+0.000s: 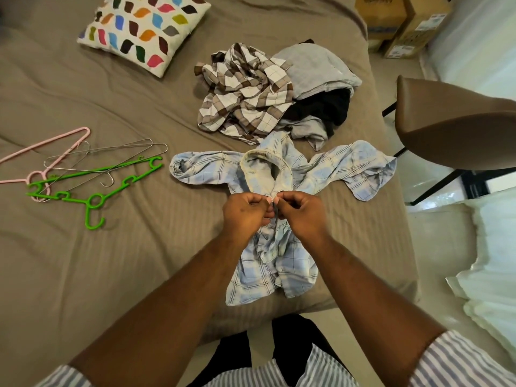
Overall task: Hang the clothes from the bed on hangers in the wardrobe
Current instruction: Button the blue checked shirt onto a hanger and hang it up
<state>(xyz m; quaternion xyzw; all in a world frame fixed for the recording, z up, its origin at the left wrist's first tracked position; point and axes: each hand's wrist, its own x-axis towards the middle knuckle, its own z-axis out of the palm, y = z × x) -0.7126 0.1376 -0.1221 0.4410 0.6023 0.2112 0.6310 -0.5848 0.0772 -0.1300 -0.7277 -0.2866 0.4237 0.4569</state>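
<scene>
Left of the grips, a pink hanger [42,145] is running off the frame edge. Wire hangers [106,147] and green hangers [88,215] are lying tangled over it, so their number is hard to make out. The left grip [245,212] and the right grip [301,213] are meeting knuckle to knuckle. Both are pinching the front opening of the light blue plaid shirt [273,258] just below its collar. The curled fingers are covering the pinched spot, so whether a button sits there cannot be told. Beyond the grips, a black garment [324,107] is lying mostly buried under a grey garment [315,68], beside a crumpled brown checked shirt [245,93]. Far up and right of the grips, cardboard boxes [399,20] are being cut by the top edge, and a brown chair [452,127] by the right edge.

The plaid shirt is lying on the bed [125,261], with its collar away from the person, its sleeves spreading to either side of the grips and its hem reaching the bed's near edge. A wrinkled taupe cover is dressing the bed, and a patterned pillow [145,32] is sitting far beyond and left of the grips. Right of the bed, pale floor [435,233] is showing, with white fabric [491,289] lying past it.

Bare cover is stretching between the hangers and the left grip. Right of the right grip, the shirt's sleeve is ending near the bed's side edge, and the chair is standing just past that edge.
</scene>
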